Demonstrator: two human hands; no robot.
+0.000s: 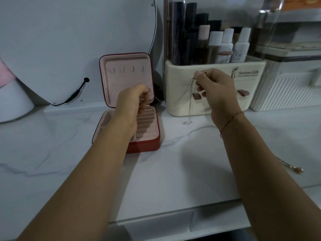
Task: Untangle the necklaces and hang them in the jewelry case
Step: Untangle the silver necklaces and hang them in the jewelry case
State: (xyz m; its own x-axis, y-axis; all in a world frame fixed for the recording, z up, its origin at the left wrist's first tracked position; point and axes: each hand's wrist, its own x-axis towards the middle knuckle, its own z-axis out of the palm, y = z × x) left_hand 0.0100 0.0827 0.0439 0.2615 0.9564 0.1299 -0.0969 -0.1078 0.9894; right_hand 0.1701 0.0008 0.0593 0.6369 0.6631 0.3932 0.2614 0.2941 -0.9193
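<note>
The right hand [217,89] is raised in front of the cream cosmetic organizer [215,94], thumb and forefinger closed tight on the top of the tangled chains [191,94]. Several fine strands fall from that pinch, too thin to count. One small pendant [188,122] at their lower end rests on the marble countertop [173,162].

The left hand [133,101] is held before the upright lid of the open red jewelry case [144,145], fingers curled inward. A thin strand [157,99] shows just beside them, but I cannot tell whether the hand grips it.

The lid carries four hooks [127,69] in a row, all bare. One loose necklace [295,168] lies on the countertop well to the right, beyond the right forearm. Four light-capped bottles [227,42] stand in the organizer. The chains hang to the right of the case, between the two hands
</note>
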